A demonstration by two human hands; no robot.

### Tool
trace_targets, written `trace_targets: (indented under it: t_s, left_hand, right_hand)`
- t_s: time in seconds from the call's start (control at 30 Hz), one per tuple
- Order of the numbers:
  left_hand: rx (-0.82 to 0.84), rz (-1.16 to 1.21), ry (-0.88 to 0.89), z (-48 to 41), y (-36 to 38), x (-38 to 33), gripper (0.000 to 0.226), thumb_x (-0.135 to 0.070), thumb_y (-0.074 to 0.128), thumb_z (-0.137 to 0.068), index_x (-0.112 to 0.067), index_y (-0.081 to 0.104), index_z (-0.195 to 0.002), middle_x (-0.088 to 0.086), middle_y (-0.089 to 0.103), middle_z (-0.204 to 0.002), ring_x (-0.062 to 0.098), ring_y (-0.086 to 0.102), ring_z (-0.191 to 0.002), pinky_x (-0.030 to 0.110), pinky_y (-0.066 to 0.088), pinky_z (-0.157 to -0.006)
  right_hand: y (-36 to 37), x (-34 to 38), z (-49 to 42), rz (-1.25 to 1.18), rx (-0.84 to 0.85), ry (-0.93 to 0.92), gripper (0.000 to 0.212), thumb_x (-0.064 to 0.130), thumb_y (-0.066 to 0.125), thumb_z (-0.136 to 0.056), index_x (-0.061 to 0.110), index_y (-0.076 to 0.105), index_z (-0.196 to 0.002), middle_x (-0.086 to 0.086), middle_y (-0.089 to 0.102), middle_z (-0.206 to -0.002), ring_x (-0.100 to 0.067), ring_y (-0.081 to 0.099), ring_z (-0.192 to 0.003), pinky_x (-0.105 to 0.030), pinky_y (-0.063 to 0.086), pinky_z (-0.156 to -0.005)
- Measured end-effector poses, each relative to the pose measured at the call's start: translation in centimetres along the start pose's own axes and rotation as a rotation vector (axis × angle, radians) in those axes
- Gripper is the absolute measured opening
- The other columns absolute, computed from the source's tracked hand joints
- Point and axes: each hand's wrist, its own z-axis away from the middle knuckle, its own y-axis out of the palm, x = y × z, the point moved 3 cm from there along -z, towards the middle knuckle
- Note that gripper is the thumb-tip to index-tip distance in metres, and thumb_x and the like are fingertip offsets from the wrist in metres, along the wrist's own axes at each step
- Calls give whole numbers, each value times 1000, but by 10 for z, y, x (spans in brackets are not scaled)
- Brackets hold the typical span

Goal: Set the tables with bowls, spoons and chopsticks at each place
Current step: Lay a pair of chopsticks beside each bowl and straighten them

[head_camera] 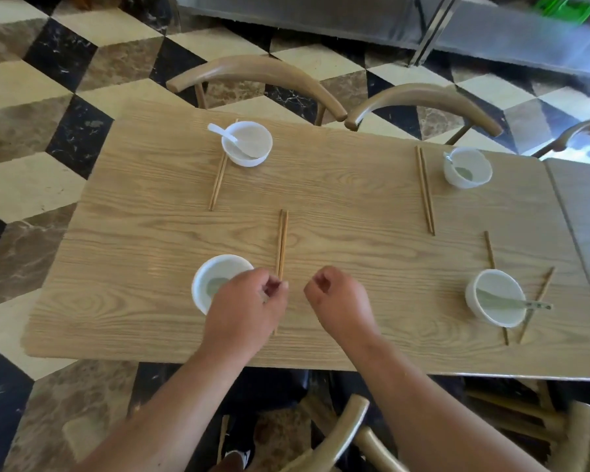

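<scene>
On the wooden table, the left hand pinches chopsticks; the right hand curls empty.

Four bowls, four chopstick pairs, three spoons.

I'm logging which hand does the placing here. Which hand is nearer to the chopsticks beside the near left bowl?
Left. The left hand pinches the chopsticks at their near end, beside the near left bowl. The right hand is curled just to their right, not touching them.
</scene>
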Motion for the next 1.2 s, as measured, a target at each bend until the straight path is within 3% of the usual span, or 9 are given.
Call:
trace_targets:
  t_s: [0.17,0.3,0.43,0.6,0.7,0.87,1.0,1.1,1.2]
  left_hand:
    - [269,-72,58,28,109,-73,17,-45,71,-95,-31,76,-87,-16,70,-71,1,63,-65,26,49,-58]
    - [359,-106,74,57,192,-123,20,-43,71,-95,-28,74,-81,-10,70,-69,4,63,-64,29,47,-59]
    - [365,-117,-52,89,285,-164,28,-44,68,-96,-24,72,-77,-6,73,-69,12,68,-68,36,55,-67]
    - [276,34,-299,118,369,-184,34,-38,68,-99,-18,72,-72,1,74,-65,20,73,-66,41,61,-71]
    - [211,89,-358,123,396,-191,29,-36,69,-100,-20,73,-75,0,75,-67,20,73,-68,40,61,-74]
    - [146,121,-353,114,421,-206,19,-42,70,-98,-29,76,-85,-7,76,-78,15,74,-78,39,62,-78]
    - [102,108,-333,100,441,-218,19,-48,72,-96,-30,73,-95,-15,74,-89,6,70,-84,28,53,-70]
    - [87,33,-281,86,451,-218,16,-46,73,-96,-30,73,-95,-18,73,-87,3,69,-82,28,53,-69]
    - [75,-65,-231,80,457,-216,13,-41,72,-98,-29,75,-96,-20,73,-83,1,67,-79,26,52,-66]
  right_hand:
    - [-73,-87,31,44,-13,62,15,30,65,-96,23,64,-83,5,67,-74,-11,59,-65,-30,45,-55]
    - [-143,-177,58,-5,-88,116,15,32,65,-95,21,65,-86,3,68,-73,-17,62,-68,-35,49,-60]
    - [-218,-286,75,-90,-146,217,16,33,64,-94,23,66,-82,2,70,-72,-15,64,-67,-34,52,-61]
    - [-291,-379,68,-127,-130,313,12,30,64,-95,23,67,-85,3,69,-69,-14,64,-62,-26,45,-48]
    - [-315,-404,50,-195,-129,340,11,26,63,-93,22,70,-84,0,73,-68,-19,68,-60,-27,50,-53]
    - [-313,-417,10,-237,-95,360,10,27,65,-93,21,71,-87,-3,77,-74,-20,69,-61,-40,63,-67]
    - [-309,-410,-19,-159,-104,364,13,35,71,-95,24,66,-90,0,76,-81,-21,72,-73,-34,59,-66]
    - [-313,-401,-43,-80,-140,362,22,41,72,-94,22,63,-99,3,69,-84,-21,69,-80,-30,47,-61]
    - [-316,-398,-65,-18,-149,370,23,38,74,-94,20,62,-99,5,65,-84,-22,65,-83,-33,48,-70]
